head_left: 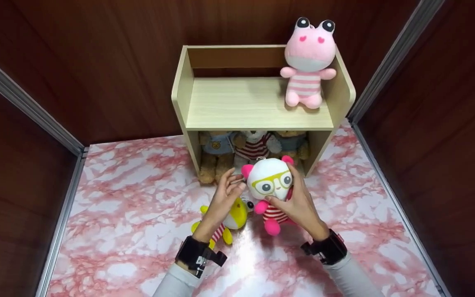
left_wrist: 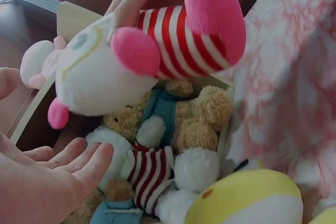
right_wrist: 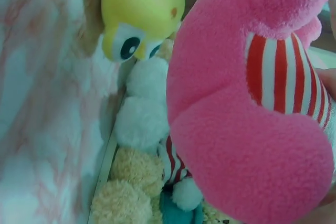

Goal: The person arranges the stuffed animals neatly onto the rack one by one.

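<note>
My right hand (head_left: 299, 202) grips a plush panda (head_left: 271, 177) at the head, thumb in front and fingers behind. The toy has a white head, yellow glasses, pink limbs and a red-striped body. It is held in front of the shelf's lower compartment. Beside its head, my left hand (head_left: 223, 198) is held with fingers spread and nothing in its palm; in the left wrist view the left hand (left_wrist: 58, 177) is apart from the panda (left_wrist: 100, 72). A yellow plush frog (head_left: 237, 214) lies on the floor under the left forearm, partly hidden.
A light wooden shelf (head_left: 258, 103) stands against the back wall. On its upper board sits a pink plush frog (head_left: 307, 62) at the right. Several teddy bears, one in a striped shirt (head_left: 256, 146), fill the lower compartment. Dark panels (head_left: 427, 123) enclose the marbled floor (head_left: 118, 206).
</note>
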`<action>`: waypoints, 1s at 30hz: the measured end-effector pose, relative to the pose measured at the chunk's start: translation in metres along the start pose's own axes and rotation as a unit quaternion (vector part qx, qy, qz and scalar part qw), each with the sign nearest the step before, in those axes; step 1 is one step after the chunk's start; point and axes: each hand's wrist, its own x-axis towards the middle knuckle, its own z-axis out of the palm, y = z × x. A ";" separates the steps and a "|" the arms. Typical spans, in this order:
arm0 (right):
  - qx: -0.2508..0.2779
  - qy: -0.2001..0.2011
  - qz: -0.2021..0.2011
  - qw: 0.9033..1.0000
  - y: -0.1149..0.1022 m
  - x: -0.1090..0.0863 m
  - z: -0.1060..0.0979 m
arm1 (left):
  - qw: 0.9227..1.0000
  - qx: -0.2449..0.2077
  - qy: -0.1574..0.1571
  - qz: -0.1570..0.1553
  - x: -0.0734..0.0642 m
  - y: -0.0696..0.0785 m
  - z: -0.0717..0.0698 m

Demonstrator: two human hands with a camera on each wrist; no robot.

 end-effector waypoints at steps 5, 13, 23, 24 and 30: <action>-0.006 0.007 -0.007 1.000 -0.005 0.000 0.007 | 1.000 -0.020 0.005 -0.016 0.008 -0.001 0.002; -0.026 0.019 -0.029 0.999 -0.009 -0.002 0.017 | 1.000 -0.014 0.012 -0.009 0.015 -0.002 0.012; 0.093 -0.021 0.000 0.995 -0.005 -0.008 0.013 | 0.996 -0.014 0.089 0.029 0.019 0.000 0.015; 0.120 -0.025 0.019 0.992 -0.004 -0.009 0.012 | 0.995 -0.017 0.094 0.034 0.019 0.001 0.014; 0.166 -0.064 0.107 0.978 0.003 -0.014 0.006 | 0.992 -0.034 0.108 0.052 0.021 0.008 0.007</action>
